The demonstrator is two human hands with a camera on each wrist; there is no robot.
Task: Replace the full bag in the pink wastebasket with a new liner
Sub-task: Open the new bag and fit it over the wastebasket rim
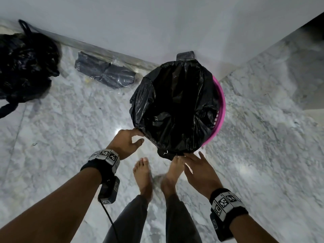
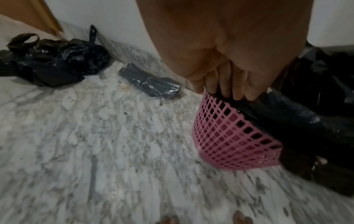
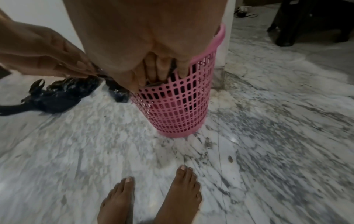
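Standing at centre right of the head view, the pink wastebasket (image 1: 221, 109) rests upright on the marble floor (image 1: 70, 128) close to a wall corner. A black liner (image 1: 175, 102) sits inside it with its mouth spread open; the liner edge is folded over the rim on the left and lower sides, while the pink rim is exposed along the right side.

Both hands are at the lower edge of the basket. The left hand (image 1: 127, 140) is at the lower left of the rim; in the left wrist view its fingers (image 2: 237, 89) are curled over the liner edge, gripping it against the mesh wall. The right hand (image 1: 199, 170) is at the bottom of the rim, just below the liner's hanging fold; in the right wrist view its fingers (image 3: 161, 71) are hooked downward around the black plastic at the basket top.

At the upper left of the head view, the full bag (image 1: 24, 67) lies on the floor against the baseboard, well apart from the basket. Between the two lies a wrapped pack of folded liners (image 1: 105, 71). Two bare feet (image 1: 142, 172) stand below the basket, between the forearms.
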